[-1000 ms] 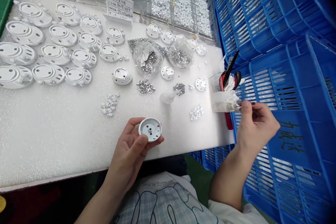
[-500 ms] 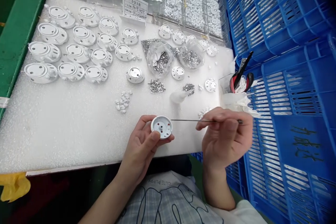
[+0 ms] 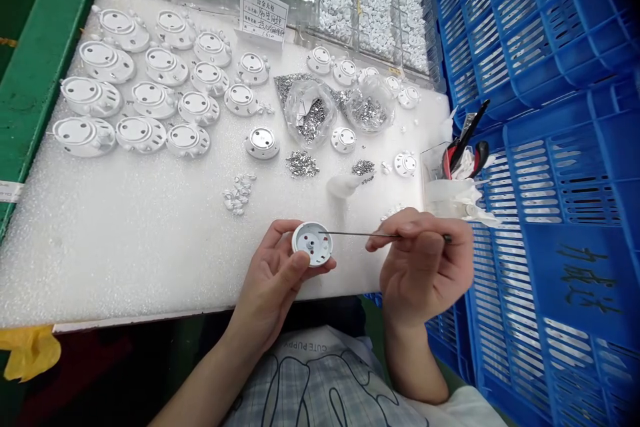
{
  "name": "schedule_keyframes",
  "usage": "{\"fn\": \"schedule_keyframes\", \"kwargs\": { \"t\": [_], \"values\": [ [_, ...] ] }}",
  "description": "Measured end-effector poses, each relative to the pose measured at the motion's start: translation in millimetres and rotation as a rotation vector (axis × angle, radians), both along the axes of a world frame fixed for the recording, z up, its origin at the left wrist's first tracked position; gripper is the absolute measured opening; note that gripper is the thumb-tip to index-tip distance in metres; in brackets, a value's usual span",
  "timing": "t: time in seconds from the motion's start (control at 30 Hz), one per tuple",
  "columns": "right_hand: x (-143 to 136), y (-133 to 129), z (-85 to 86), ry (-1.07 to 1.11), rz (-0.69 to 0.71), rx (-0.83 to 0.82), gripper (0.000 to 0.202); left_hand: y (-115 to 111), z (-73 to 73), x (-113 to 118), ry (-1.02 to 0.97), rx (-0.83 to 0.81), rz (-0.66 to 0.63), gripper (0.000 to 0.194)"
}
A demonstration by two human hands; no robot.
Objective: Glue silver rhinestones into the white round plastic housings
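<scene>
Between thumb and fingers, my left hand (image 3: pixel 276 273) grips a round white plastic housing (image 3: pixel 300 240), its hollow side turned up with small holes and dark red spots inside. My right hand (image 3: pixel 425 260) is closed around a thin metal rod (image 3: pixel 357 234) with a dark end. The rod's tip points left, over the inside of the housing; whether it touches cannot be made out. Beyond the hands stands a translucent squeeze bottle (image 3: pixel 342 187). Small white parts (image 3: pixel 239 195) lie in a pile to the left, and small metal pieces (image 3: pixel 303 164) are heaped farther back.
Several white housings (image 3: pixel 150 100) stand in rows at the left. Plastic bags (image 3: pixel 310 113) of metal bits lie mid-table, behind them a paper label (image 3: pixel 263 13) and trays of white parts (image 3: pixel 335 7). Pliers (image 3: pixel 465 157) stand in a holder beside blue crates (image 3: pixel 565 193).
The rod in my right hand has shifted left, its tip moving from the housing's rim to over its inside. My left hand still holds the housing in nearly the same place.
</scene>
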State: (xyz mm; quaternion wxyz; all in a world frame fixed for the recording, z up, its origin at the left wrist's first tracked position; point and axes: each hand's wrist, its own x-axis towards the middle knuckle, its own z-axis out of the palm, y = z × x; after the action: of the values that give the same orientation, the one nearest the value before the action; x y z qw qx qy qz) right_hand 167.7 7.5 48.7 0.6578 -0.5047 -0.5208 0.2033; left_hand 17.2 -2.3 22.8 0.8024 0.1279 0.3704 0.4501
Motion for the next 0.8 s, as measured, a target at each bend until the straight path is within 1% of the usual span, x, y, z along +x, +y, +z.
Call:
{"fn": "schedule_keyframes", "kwargs": {
  "t": [0.13, 0.23, 0.33, 0.4, 0.53, 0.63, 0.73, 0.8],
  "values": [
    [8.7, 2.3, 4.6, -0.009, -0.149, 0.087, 0.02, -0.7, 2.0, -0.8, 0.026, -0.02, 0.002, 0.047],
    [26.3, 0.3, 6.8, -0.048, -0.293, 0.123, 0.023, -0.7, 7.4, 0.4, 0.046, -0.042, 0.01, 0.05],
    [54.4, -5.6, 8.3, -0.098, -0.446, 0.167, 0.024, -0.3, 13.6, 2.9, 0.083, -0.069, 0.046, 0.051],
    [76.4, -9.7, 9.2, -0.11, -0.558, 0.206, 0.024, 0.0, 15.1, 3.6, 0.115, -0.077, 0.062, 0.051],
    [115.0, -14.8, 9.8, -0.18, -0.764, 0.267, 0.024, 0.8, 9.3, 1.5, 0.154, -0.07, 0.062, 0.051],
    [129.7, -16.9, 7.7, -0.253, -0.834, 0.254, 0.023, 0.8, 2.3, -1.2, 0.184, -0.047, 0.04, 0.049],
    [132.9, -18.5, 3.3, -0.35, -0.866, 0.173, 0.024, 0.3, -3.5, -3.6, 0.22, -0.053, 0.053, 0.044],
    [132.0, -19.3, -0.2, -0.417, -0.869, 0.139, 0.026, 0.5, -6.4, -4.5, 0.195, -0.016, 0.025, 0.045]
  ]
}}
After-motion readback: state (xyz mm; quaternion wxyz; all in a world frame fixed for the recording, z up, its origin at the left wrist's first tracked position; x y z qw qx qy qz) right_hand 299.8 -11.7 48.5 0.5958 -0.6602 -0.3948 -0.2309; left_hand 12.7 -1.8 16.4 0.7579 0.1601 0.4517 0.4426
